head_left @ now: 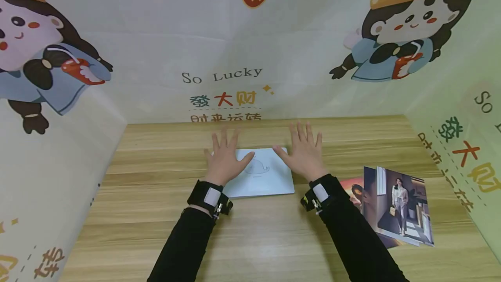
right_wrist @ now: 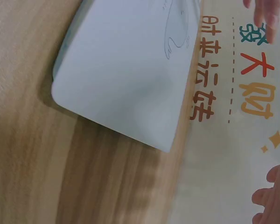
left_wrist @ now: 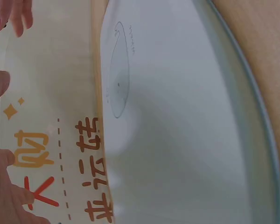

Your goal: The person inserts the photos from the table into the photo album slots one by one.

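Observation:
A pale blue book with a whale drawing (head_left: pixel 270 182) on its cover lies closed on the wooden table in front of the person. Over its left side is the left hand (head_left: pixel 225 162), fingers spread and straight, thumb pointing inward across the cover. The right hand (head_left: pixel 304 155) is spread at the book's upper right corner, its thumb overlapping that corner in the head view. Neither hand holds anything. From the left wrist, the book's thick side edge (left_wrist: pixel 263 121) shows. In the right wrist view, a rounded corner of the cover (right_wrist: pixel 116 88) stands out against the wood.
Several printed photos (head_left: pixel 405 208) lie overlapping on the right, partly behind the right forearm; the top one shows a standing figure. The wooden table (head_left: pixel 152 212) is bordered by a pale printed cloth (head_left: pixel 156 47) at the back and both sides. Each wrist wears a black strap.

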A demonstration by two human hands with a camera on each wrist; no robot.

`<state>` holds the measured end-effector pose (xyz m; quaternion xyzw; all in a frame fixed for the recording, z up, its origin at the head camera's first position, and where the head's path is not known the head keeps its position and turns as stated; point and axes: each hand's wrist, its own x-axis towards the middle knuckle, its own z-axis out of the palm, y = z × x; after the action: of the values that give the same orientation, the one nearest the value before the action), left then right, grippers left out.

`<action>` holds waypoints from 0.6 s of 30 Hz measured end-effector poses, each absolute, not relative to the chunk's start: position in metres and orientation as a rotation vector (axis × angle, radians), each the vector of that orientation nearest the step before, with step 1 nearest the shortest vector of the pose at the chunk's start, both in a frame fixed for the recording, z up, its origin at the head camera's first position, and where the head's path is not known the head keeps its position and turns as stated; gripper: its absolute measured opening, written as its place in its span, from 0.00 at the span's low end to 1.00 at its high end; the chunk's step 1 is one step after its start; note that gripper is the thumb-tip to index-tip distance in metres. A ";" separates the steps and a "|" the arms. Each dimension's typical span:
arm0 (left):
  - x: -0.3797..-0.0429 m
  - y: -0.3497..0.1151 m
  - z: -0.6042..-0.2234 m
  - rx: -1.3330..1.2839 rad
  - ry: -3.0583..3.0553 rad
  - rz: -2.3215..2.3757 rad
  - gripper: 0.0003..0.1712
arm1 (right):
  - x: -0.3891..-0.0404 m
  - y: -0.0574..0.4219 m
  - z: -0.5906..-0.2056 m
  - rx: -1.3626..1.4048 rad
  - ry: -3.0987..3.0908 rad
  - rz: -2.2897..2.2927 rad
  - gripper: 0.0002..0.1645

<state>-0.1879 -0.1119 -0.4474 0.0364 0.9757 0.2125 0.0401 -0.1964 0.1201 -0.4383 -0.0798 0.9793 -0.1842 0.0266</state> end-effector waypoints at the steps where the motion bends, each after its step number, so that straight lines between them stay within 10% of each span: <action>1: -0.187 -0.114 -0.449 0.106 2.974 0.666 0.53 | -0.196 0.121 -0.440 -0.238 3.018 -0.573 0.57; 18: -0.130 -0.144 -0.486 0.061 2.791 0.782 0.68 | -0.173 0.131 -0.476 -0.103 2.740 -0.644 0.54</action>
<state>-0.1301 -0.1441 -0.4857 0.0209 0.9557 0.2677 0.1210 -0.1730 0.1315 -0.4759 -0.0362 0.9600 -0.2257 0.1618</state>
